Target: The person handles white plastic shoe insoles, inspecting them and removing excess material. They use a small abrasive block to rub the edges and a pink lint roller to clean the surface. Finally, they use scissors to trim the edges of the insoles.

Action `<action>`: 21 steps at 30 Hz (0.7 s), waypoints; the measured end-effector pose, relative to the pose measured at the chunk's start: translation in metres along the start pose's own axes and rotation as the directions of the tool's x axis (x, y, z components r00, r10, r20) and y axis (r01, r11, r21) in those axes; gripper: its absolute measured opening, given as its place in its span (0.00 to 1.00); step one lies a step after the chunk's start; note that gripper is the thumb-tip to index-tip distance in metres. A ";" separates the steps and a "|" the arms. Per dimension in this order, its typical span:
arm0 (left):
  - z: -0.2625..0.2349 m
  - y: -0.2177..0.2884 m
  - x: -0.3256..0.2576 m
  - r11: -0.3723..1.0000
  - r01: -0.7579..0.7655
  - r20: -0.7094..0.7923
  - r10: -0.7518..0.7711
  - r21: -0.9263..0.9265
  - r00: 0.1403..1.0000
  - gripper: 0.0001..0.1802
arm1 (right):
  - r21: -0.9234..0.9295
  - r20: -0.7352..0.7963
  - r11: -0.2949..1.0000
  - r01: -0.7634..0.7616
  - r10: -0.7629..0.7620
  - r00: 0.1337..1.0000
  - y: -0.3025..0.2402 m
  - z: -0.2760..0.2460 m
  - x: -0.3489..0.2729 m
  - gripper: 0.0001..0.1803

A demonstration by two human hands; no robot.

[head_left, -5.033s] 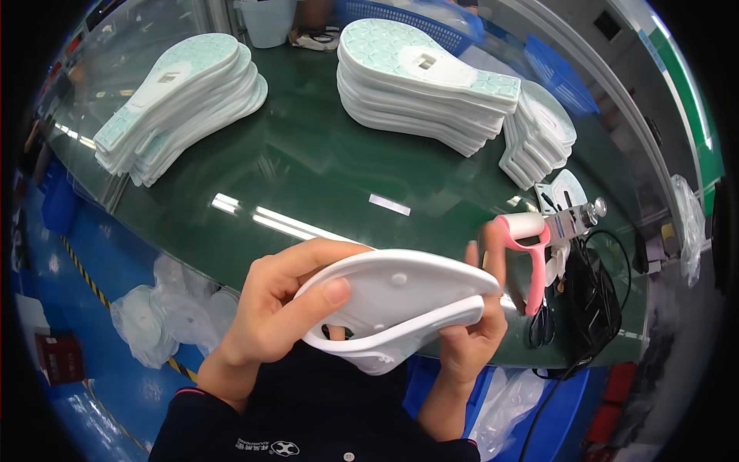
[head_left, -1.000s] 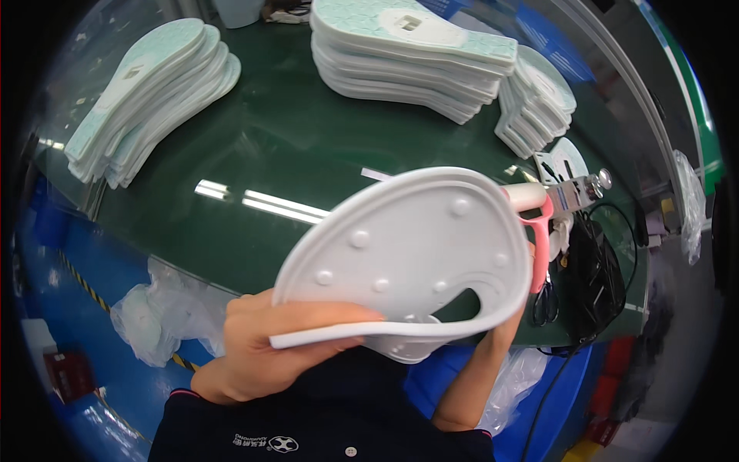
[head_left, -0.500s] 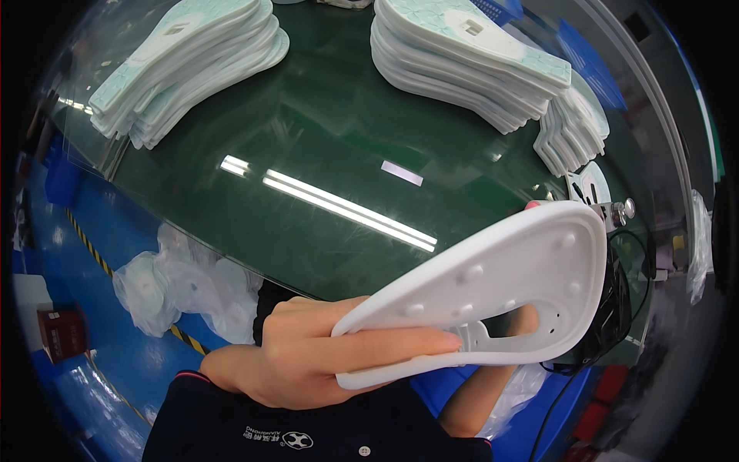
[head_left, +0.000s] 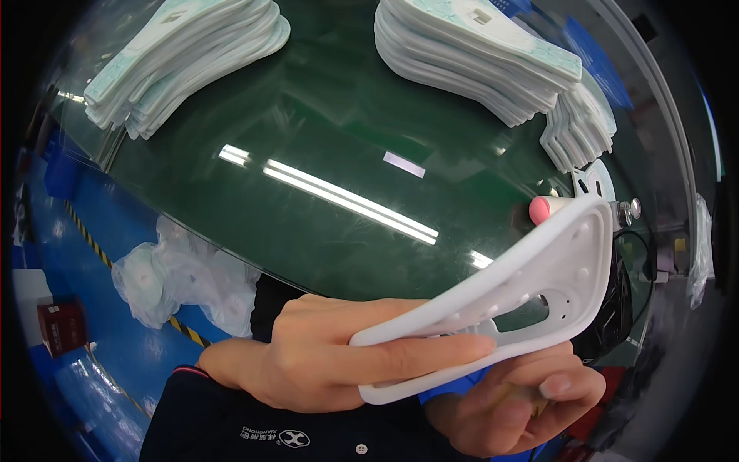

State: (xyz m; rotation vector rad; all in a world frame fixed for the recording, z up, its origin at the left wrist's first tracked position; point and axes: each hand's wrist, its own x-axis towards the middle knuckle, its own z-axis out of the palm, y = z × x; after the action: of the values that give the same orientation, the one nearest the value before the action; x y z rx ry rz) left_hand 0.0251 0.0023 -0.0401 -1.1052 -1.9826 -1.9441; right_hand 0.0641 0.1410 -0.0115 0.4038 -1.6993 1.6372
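My left hand (head_left: 308, 358) is closed around the narrow end of a white moulded plastic panel (head_left: 531, 269), with fingers reaching inside its rim. The panel is tilted up, its hollow underside towards me, showing small round bumps and an oval opening near the wide end. Just below the panel's lower rim is my right hand (head_left: 516, 400), palm up with fingers curled in. Whatever lies between those fingers, if anything, is too small to make out. Behind the panel's upper edge, a white cylindrical object with a pink rounded end (head_left: 541, 210) lies on the table.
Stacked white panels with pale green patterns stand at far left (head_left: 192, 73) and far right (head_left: 469, 69) on the dark green glossy table (head_left: 331, 246). A smaller stack (head_left: 576, 127) adjoins the right one. Bagged white pieces (head_left: 188, 277) lie on the blue floor at left.
My right hand has come out from behind the panel to below its lower rim. The panel has tipped and shifted slightly right with my left hand, uncovering the pink-ended object.
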 end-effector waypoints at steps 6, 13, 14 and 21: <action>-0.001 0.006 0.001 1.000 0.028 0.041 -0.028 -0.008 0.999 0.22 | -0.033 0.328 0.986 0.165 -0.145 0.933 0.016 -0.025 -0.001 0.15; -0.001 0.010 -0.002 0.997 0.074 0.083 -0.076 0.027 0.994 0.21 | -0.152 0.287 0.970 0.189 -0.140 0.948 0.015 -0.013 -0.004 0.14; -0.001 0.009 -0.003 0.996 0.077 0.075 -0.079 0.035 0.994 0.20 | -0.201 0.242 0.974 0.105 -0.054 0.969 0.008 -0.011 -0.006 0.14; -0.003 0.011 0.003 0.998 0.033 0.109 -0.038 0.052 0.993 0.19 | -0.067 0.340 0.966 0.249 -0.213 0.916 0.019 -0.016 0.002 0.14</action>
State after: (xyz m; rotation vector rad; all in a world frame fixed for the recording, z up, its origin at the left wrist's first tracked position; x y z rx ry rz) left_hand 0.0281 -0.0004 -0.0286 -1.1963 -2.1085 -1.8777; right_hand 0.0542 0.1598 -0.0251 0.8322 -1.8910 1.3519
